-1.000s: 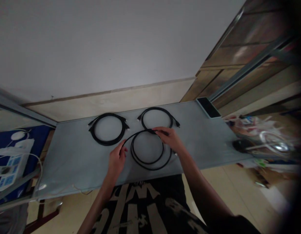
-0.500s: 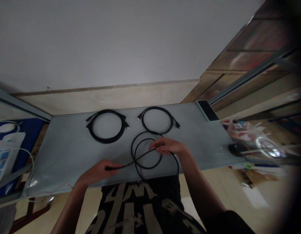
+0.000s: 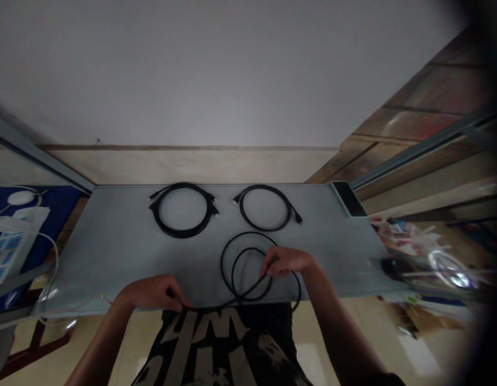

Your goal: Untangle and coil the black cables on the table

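A loose black cable (image 3: 223,257) lies in uneven loops near the front edge of the grey table. My right hand (image 3: 287,260) pinches it at the right side of the loops. At the front edge, left of the loops, my left hand (image 3: 157,292) has thumb and fingers closed on the cable's end part, which is hard to see against the dark shirt. Behind are two neat rings: a thicker black cable coil (image 3: 162,228) at left, plugs pointing out on both sides, and a thinner black cable coil (image 3: 266,229) at right with two plugs showing.
A phone (image 3: 348,199) lies at the table's (image 3: 111,241) back right corner. The wall rises behind. A white cord (image 3: 55,257) hangs over the left end, beside a blue surface with a printed white package (image 3: 21,246). Plastic-wrapped clutter (image 3: 409,236) stands off the right end.
My left hand has moved toward the table's front edge, drawing the cable end with it. My right hand and the loops are slightly lower in view, and the camera view has shifted.
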`<state>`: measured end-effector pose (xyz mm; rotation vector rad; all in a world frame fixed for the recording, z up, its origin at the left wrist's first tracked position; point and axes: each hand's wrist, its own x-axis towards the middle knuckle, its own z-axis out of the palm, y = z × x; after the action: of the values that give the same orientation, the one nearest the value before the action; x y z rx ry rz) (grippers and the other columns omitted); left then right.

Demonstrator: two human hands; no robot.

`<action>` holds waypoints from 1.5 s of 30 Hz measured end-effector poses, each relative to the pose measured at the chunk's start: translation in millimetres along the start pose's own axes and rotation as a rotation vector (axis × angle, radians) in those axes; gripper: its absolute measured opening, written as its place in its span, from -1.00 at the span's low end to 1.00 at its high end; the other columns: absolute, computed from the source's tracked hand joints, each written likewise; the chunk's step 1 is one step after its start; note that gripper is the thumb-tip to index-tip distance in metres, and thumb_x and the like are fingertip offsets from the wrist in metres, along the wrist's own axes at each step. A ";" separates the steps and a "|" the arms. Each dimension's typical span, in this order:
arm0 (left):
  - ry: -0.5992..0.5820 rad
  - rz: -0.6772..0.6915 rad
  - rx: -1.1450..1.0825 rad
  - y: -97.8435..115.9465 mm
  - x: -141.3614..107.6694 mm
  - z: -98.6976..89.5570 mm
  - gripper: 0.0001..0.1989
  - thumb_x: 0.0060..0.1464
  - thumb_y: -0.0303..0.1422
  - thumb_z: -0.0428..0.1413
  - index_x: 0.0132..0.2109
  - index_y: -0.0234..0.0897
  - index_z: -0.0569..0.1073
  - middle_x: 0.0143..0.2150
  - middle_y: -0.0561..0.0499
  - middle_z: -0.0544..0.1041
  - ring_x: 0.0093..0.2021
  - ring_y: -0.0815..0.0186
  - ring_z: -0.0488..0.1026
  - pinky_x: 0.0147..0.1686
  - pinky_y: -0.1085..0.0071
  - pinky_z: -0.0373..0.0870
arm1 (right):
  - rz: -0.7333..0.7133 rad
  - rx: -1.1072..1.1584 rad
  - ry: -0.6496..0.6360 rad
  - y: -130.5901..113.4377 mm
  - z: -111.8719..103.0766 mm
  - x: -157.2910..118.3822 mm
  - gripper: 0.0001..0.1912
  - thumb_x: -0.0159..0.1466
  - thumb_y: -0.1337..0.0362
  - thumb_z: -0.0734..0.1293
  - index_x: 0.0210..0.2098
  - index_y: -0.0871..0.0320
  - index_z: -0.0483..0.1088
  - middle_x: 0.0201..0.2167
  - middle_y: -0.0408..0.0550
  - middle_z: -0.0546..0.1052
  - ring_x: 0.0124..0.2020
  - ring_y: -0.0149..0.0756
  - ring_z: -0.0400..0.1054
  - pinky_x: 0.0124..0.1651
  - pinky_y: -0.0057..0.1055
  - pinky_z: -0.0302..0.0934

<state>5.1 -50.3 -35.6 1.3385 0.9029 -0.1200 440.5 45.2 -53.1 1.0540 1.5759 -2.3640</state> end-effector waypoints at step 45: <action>0.175 -0.030 -0.362 -55.7 -26.7 -12.6 -0.59 0.08 -0.08 0.28 -0.06 -0.31 0.67 -0.60 0.09 0.28 -0.61 0.44 0.10 -0.60 0.50 -0.02 | -0.035 0.267 0.051 36.5 -9.8 -47.9 -0.69 0.09 0.18 0.54 -0.25 0.28 0.64 -0.72 -0.28 0.27 -0.74 -0.63 -0.11 -0.72 -0.60 -0.32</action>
<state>-50.1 -65.7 -62.0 1.0081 1.0367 0.1351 497.6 23.7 -54.8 1.1516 1.3289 -2.6468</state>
